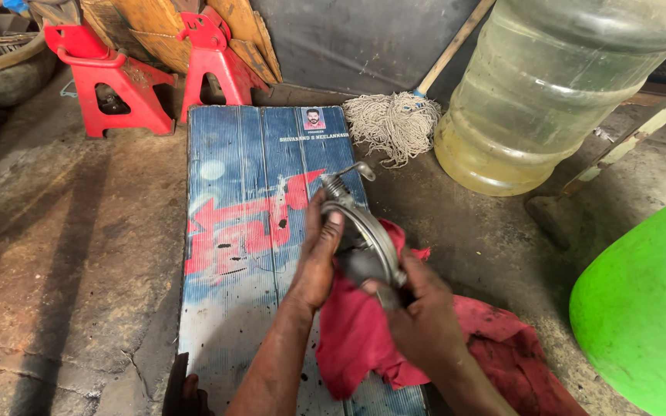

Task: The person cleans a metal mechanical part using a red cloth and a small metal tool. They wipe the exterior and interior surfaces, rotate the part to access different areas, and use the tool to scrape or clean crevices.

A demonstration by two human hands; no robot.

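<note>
Hands at work over a blue corrugated board laid flat on the concrete floor. Left hand closed on a round metal part, thumb and fingers clamped over its upper rim. Right hand closed under the same part's lower edge, fingers wrapped around it through a red rag. Part held tilted, above the board's right edge, near its near corner; grey rim ring, with a spring and a hooked lever sticking out at the top. Rag bunched beneath the part, spilling off the board's right edge onto the floor. Beyond the board's far edge: two red jack stands off the far left corner, a string mop head off the far right corner. Large clear water jug standing right of the mop. Bright green rounded object at the right, well apart from the board.
</note>
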